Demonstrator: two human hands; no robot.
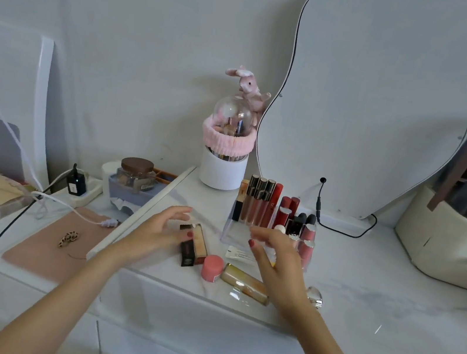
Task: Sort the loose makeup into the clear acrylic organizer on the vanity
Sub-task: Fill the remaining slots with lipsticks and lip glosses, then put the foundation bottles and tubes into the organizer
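The clear acrylic organizer [231, 228] stands on the white vanity [363, 279], holding several lip glosses [258, 201] and red lipsticks [285, 213]. Loose in front of it lie a dark lipstick box [187, 253], a peach tube [200, 241], a pink round jar [212, 267], a gold and clear bottle [245, 284] on its side and a white sachet [239, 253]. My left hand [155, 230] hovers open beside the dark box and peach tube, thumb over them. My right hand [276, 264] hovers open in front of the organizer, covering part of it.
A white brush holder [222, 169] with a pink band and glass dome stands behind the organizer, next to a wavy mirror [376, 108]. A black cable [340, 230] runs along the back. A cream storage case [446, 243] sits right. A small glass knob [315, 297] lies near my right wrist.
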